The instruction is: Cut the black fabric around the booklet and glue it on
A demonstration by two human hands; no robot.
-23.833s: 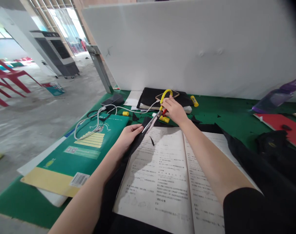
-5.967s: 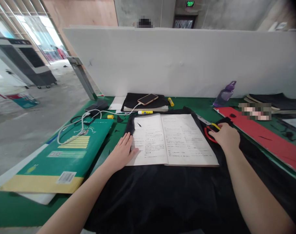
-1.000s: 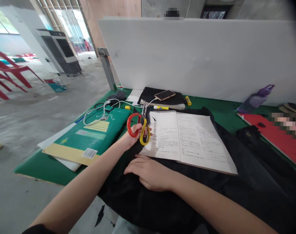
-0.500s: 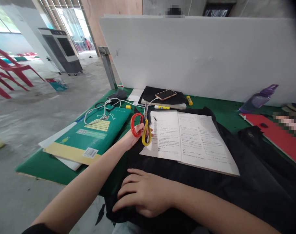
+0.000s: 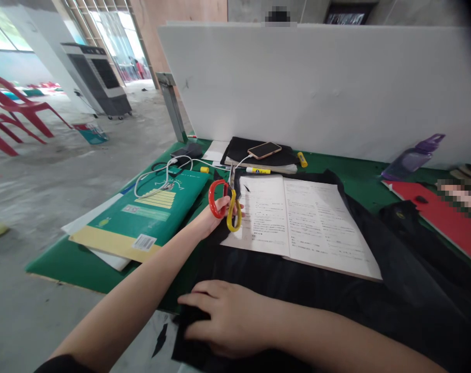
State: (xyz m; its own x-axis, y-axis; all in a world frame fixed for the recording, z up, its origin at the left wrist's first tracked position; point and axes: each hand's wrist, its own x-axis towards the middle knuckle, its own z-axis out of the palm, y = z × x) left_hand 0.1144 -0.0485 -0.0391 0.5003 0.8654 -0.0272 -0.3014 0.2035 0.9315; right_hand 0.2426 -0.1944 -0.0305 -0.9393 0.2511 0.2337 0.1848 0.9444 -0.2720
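The left hand (image 5: 222, 208) grips red-and-yellow-handled metal scissors (image 5: 228, 206) beside the open white printed book (image 5: 309, 223). Nearer than the book, the right hand (image 5: 231, 318) presses, fingers spread, on black cloth (image 5: 313, 290).

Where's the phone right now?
In the head view, the phone lies at the table's far side, on top of a black-covered book, just left of the small yellow tube.

The scissors (image 5: 235, 210) are showing glossy red and yellow plastic handles and metal blades. The open book (image 5: 313, 223) is presenting matt paper pages, and the black cloth (image 5: 328, 290) below is looking dull. At nine o'clock, the green workbook cover (image 5: 181, 207) is looking smooth. At three, the purple bottle (image 5: 408, 160) is showing translucent plastic. At one, the white board (image 5: 297, 77) is looking smooth (bar small marks). At eight, the floor (image 5: 21, 290) is looking mottled.
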